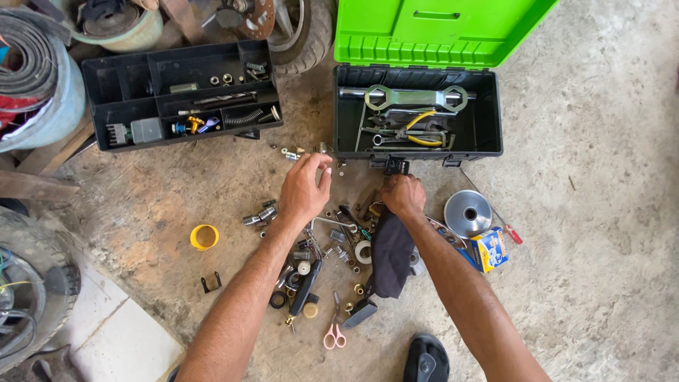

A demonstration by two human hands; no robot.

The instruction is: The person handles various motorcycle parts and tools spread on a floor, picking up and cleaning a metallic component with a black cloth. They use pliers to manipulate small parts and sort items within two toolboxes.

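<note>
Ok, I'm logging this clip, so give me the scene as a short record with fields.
Setting: concrete floor
Left hand: fingers pinched above small metal parts
Right hand: holds dark cloth by the toolbox latch
Toolbox: open, green lid up, wrenches inside
Beside: black tray, yellow cup, pink scissors

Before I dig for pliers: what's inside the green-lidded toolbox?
The toolbox holds a large double-ended ring wrench on top, yellow-handled pliers beneath it, and more metal tools. Whatever lies under that pile is covered.
</note>
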